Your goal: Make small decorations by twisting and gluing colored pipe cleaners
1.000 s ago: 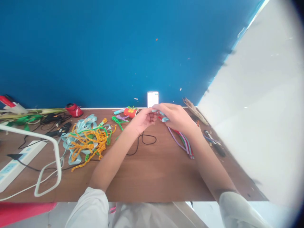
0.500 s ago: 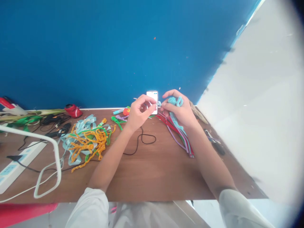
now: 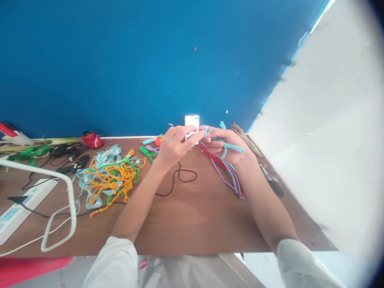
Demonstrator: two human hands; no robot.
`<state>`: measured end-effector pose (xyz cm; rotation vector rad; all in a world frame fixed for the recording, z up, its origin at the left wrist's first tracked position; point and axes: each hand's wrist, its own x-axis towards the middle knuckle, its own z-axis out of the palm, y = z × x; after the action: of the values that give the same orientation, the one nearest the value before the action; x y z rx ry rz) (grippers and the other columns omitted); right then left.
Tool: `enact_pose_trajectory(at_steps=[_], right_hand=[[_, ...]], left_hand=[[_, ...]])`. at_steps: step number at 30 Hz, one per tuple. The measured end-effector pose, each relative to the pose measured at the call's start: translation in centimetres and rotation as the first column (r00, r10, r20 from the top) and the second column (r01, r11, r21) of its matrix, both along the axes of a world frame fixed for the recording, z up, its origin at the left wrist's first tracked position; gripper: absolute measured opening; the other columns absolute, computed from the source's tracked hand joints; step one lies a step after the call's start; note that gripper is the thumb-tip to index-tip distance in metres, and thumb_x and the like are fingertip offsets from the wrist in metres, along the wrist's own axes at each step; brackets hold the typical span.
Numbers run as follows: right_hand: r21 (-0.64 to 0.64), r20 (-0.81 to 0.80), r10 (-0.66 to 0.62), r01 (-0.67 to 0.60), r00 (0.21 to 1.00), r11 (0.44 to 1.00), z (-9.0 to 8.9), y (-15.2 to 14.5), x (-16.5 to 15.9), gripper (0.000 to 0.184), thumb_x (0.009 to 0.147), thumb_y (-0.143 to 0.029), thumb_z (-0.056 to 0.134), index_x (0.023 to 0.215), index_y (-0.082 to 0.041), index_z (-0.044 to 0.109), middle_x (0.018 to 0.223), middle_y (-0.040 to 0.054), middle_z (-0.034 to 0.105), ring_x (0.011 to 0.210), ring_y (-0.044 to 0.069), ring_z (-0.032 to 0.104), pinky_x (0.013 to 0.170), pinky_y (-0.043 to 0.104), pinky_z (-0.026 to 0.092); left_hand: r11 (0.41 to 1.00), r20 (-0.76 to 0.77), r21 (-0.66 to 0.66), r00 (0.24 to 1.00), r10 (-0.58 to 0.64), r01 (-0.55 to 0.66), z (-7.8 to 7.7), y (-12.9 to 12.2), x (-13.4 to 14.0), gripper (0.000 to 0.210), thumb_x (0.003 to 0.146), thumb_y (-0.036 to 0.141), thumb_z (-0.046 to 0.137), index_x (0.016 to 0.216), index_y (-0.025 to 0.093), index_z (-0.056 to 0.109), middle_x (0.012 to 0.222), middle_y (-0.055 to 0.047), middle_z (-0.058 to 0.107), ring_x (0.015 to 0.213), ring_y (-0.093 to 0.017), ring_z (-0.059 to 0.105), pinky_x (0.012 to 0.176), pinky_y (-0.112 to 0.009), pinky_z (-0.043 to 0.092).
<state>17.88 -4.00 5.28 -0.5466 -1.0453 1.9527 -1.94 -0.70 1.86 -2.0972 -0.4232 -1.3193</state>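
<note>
Light-blue fuzzy pipe cleaners (image 3: 229, 147), bent and twisted together, lie across my right hand (image 3: 232, 146). My right hand is turned palm up, with its fingers curled around part of them and several ends sticking out over the palm. My left hand (image 3: 177, 145) meets it from the left, thumb and forefinger pinching the light-blue end near the right fingertips. A phone (image 3: 192, 120) with a lit white screen stands upright behind my hands, partly hidden. Below my right hand lies a bundle of red, purple and blue pipe cleaners (image 3: 231, 178).
At left are a heap of orange twisted pipe cleaners (image 3: 115, 180) with pale-blue ribbon (image 3: 109, 156), a white power strip (image 3: 27, 204) and a white bent frame (image 3: 72, 200). A black cable (image 3: 174, 184) crosses the brown table (image 3: 192, 224). A blue wall (image 3: 150, 60) rises behind.
My right hand has rolled palm up, and the light-blue pipe cleaners now spread across it. My left hand has shifted slightly right, its fingers closer to the right hand's fingertips.
</note>
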Motion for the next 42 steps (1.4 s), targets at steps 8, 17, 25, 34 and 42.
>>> enact_pose_trajectory(at_steps=[8,17,25,34,42], right_hand=[[0.017,-0.001,0.059,-0.059,0.998,0.998,-0.1,0.2,-0.3,0.013,0.077,-0.010,0.061,0.088,-0.013,0.058,0.063,-0.0051,0.052,0.042,0.001,0.027,0.037,0.013,0.030],[0.124,0.135,0.050,-0.067,0.990,0.990,0.3,-0.7,-0.1,0.030,0.072,-0.011,0.069,0.099,-0.014,0.059,0.056,-0.0021,0.062,0.037,0.003,0.038,0.037,0.015,0.027],[0.270,0.143,-0.091,0.050,0.985,0.962,0.0,-0.9,-0.5,0.041,0.072,-0.018,0.077,0.108,-0.018,0.057,0.061,-0.0044,0.061,0.045,0.006,0.044,0.039,0.018,0.026],[0.851,0.230,-0.743,0.240,0.629,0.466,0.2,-2.6,-1.6,0.033,0.084,-0.022,0.063,0.115,-0.029,0.052,0.075,-0.0020,0.062,0.060,0.016,0.054,0.062,0.030,0.045],[0.935,0.232,-0.881,-0.343,0.413,0.086,-2.0,-0.8,-0.9,0.064,0.067,-0.005,0.053,0.129,-0.024,0.053,0.101,0.0063,0.069,0.084,0.022,0.061,0.072,0.032,0.041]], left_hand=[[1.000,-0.071,0.030,0.997,0.004,-0.002,0.7,-0.6,-0.1,0.028,0.094,0.017,0.060,0.120,0.026,0.063,0.106,-0.006,0.072,0.093,-0.016,0.066,0.074,-0.030,0.043],[0.998,-0.069,0.056,0.997,-0.024,0.028,2.0,-2.4,0.4,0.002,0.092,0.024,0.063,0.093,0.024,0.064,0.103,-0.002,0.072,0.097,-0.015,0.061,0.082,-0.030,0.044],[0.974,-0.068,-0.210,0.992,-0.105,0.089,1.6,-1.7,0.7,0.029,0.098,0.038,0.053,0.075,0.020,0.059,0.080,-0.003,0.068,0.083,-0.017,0.057,0.073,-0.034,0.038],[0.262,0.621,-0.756,0.784,-0.003,0.600,0.8,-3.4,3.4,0.053,0.095,0.056,0.049,0.057,0.019,0.044,0.058,0.001,0.044,0.057,-0.012,0.041,0.058,-0.029,0.034],[-0.338,0.787,-0.433,0.533,0.311,0.836,0.4,-2.3,3.6,0.046,0.079,0.039,0.070,0.054,0.019,0.036,0.053,0.006,0.034,0.049,-0.007,0.037,0.051,-0.023,0.035]])
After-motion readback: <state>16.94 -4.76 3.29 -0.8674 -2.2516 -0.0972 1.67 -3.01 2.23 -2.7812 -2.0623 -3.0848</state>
